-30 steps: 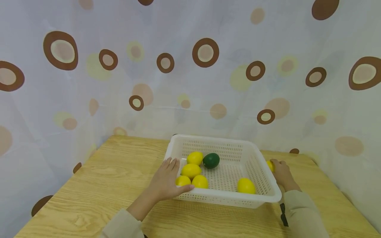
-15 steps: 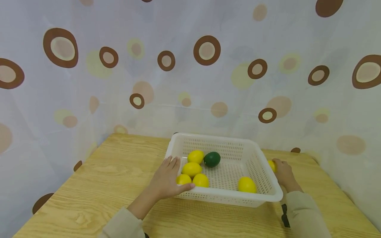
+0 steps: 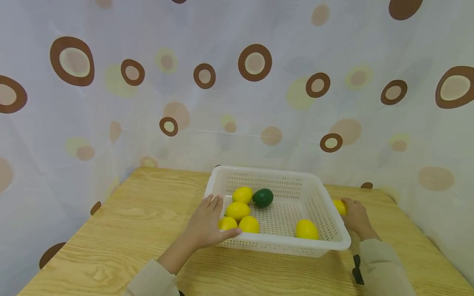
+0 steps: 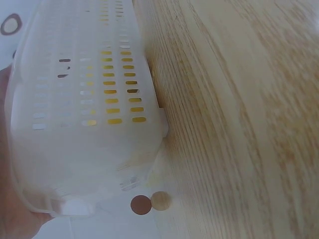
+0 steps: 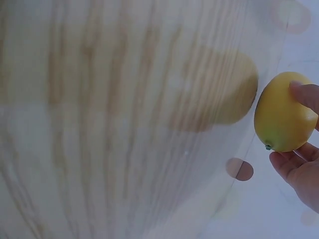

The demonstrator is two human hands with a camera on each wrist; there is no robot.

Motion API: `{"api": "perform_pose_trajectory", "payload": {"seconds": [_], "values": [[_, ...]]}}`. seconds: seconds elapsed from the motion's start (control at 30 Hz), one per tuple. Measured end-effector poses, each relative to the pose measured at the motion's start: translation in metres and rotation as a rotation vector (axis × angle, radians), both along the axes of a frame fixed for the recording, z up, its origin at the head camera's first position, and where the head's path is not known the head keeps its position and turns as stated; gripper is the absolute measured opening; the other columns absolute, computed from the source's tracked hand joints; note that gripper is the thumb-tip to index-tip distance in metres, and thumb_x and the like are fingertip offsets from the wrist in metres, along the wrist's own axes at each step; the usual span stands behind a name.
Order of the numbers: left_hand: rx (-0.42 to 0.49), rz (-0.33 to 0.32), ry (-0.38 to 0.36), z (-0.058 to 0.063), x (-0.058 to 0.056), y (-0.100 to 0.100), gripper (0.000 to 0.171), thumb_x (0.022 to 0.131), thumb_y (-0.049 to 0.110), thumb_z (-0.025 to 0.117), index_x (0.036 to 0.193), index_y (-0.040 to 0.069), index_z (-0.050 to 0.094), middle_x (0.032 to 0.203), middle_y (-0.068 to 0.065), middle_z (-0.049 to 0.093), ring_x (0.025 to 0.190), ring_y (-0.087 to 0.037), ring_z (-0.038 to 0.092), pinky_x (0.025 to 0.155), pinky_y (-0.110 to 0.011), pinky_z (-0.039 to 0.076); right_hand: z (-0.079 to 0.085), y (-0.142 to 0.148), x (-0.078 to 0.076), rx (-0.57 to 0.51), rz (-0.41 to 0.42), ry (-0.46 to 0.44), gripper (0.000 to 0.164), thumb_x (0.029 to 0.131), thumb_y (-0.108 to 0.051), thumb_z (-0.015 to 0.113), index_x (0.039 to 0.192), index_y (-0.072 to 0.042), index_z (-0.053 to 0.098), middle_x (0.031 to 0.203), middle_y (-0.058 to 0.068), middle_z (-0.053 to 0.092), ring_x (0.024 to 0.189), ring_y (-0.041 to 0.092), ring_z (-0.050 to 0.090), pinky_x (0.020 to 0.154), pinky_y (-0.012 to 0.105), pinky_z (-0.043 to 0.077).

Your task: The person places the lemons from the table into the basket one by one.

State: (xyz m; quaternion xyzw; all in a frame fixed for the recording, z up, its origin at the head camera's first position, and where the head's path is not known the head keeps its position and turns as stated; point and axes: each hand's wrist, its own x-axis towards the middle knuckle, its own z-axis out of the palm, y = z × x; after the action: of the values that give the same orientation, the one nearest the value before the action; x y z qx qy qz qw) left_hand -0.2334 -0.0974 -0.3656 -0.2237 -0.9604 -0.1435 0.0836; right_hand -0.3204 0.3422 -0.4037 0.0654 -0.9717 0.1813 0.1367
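Observation:
In the head view, a white perforated plastic basket [image 3: 281,242] stands on the table. It holds several yellow lemons, among them a front-right lemon [image 3: 306,229], and one dark green lemon-shaped fruit [image 3: 263,198]. My left hand [image 3: 205,224] rests on the basket's front left corner, fingers straight along the rim and thumb over the front edge. Just outside the basket's right wall, my right hand [image 3: 356,216] grips another lemon [image 5: 285,112] between thumb and fingers. The right wrist view shows that lemon's small green stem end; in the head view the basket rim partly hides it.
The wooden table [image 3: 122,230] extends to both sides of the basket. Behind it hangs a pale curtain [image 3: 222,102] printed with circles. A small black strap [image 3: 357,269] shows beside the right sleeve.
My right hand has shifted slightly right with the lemon, so more of the fruit shows past the basket's rim. The left hand, basket and fruit inside stay put.

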Motion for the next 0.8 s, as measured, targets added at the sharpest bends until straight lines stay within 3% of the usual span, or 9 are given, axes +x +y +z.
{"api": "perform_pose_trajectory", "payload": {"seconds": [0.37, 0.8], "values": [[0.006, 0.008, -0.008, -0.001, 0.000, 0.000, 0.101, 0.081, 0.071, 0.044, 0.141, -0.009, 0.028, 0.148, -0.024, 0.029, 0.140, -0.039, 0.021, 0.117, -0.044, 0.016, 0.011, 0.004, 0.006, -0.016, -0.001, 0.016, 0.058, 0.077, -0.013, 0.063, 0.120, 0.020, 0.041, 0.106, 0.044, 0.047, 0.090, 0.051, 0.048, 0.068, 0.053, 0.045], [0.013, -0.003, -0.017, 0.001, 0.000, 0.000, 0.102, 0.081, 0.073, 0.040, 0.141, -0.009, 0.028, 0.148, -0.025, 0.029, 0.140, -0.040, 0.020, 0.117, -0.045, 0.016, 0.021, 0.004, 0.011, -0.028, 0.032, 0.043, 0.056, 0.078, -0.006, 0.064, 0.121, 0.021, 0.041, 0.106, 0.045, 0.046, 0.090, 0.052, 0.048, 0.069, 0.055, 0.045]]}}
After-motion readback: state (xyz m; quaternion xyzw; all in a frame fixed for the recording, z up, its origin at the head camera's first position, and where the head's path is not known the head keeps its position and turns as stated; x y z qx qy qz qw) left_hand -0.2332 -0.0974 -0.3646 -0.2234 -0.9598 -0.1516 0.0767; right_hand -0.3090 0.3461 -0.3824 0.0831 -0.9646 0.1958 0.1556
